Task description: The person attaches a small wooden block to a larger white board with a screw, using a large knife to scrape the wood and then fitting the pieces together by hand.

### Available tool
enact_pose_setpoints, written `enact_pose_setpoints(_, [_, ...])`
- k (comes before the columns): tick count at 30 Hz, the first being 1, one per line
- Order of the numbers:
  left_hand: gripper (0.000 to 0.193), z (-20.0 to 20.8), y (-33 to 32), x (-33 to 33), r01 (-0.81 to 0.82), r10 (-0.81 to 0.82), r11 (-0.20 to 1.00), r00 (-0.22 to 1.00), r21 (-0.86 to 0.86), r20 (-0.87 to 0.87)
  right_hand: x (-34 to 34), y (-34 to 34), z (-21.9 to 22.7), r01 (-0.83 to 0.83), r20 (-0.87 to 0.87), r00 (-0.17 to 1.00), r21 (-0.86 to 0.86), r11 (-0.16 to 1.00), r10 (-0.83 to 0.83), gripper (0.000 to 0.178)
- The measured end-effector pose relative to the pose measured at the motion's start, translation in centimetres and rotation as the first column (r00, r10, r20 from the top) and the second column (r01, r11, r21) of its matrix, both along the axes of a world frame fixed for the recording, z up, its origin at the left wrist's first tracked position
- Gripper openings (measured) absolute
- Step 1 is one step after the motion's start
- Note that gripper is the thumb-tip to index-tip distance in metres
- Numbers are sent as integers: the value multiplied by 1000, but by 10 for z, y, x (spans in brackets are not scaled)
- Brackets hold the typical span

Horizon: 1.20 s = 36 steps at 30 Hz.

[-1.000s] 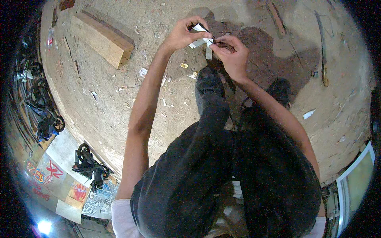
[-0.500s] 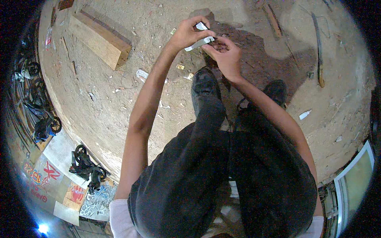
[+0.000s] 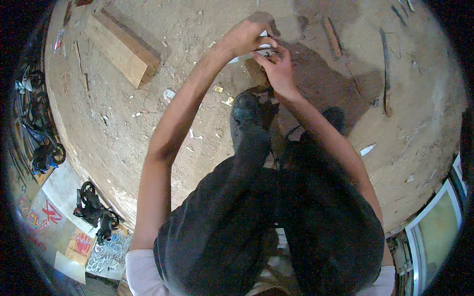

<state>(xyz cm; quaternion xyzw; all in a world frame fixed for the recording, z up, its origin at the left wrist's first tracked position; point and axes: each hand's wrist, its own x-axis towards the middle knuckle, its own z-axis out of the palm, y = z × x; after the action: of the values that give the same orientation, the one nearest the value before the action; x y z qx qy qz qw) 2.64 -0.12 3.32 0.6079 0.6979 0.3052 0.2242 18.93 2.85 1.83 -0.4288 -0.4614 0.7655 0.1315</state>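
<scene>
Both my hands meet in front of my shoes, at a small white strip-like piece whose exact kind I cannot make out. My left hand curls around it from above, the fingers bent inward. From the right, my right hand pinches at the same piece, thumb and fingers close together near its end. Fingers cover much of the white piece, and only its pale edges show between and below the hands. Right under them is a dark shoe on my left foot.
On the dirt ground lie a thick wooden beam at the far left, a narrow wooden strip, a long dark stick and scattered litter. Dark motorcycles and painted panels are at left. A white-framed pane stands at lower right.
My hands have drawn closer together around the white piece, and less of it shows. The left hand has turned over it more. The whole view has shifted slightly.
</scene>
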Motion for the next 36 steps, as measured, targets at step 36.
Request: enact_pose_setpoints(36, [34, 423, 185, -44, 246, -144, 953, 881, 175, -451, -41, 270, 365, -229, -171, 888, 639, 734, 426, 17])
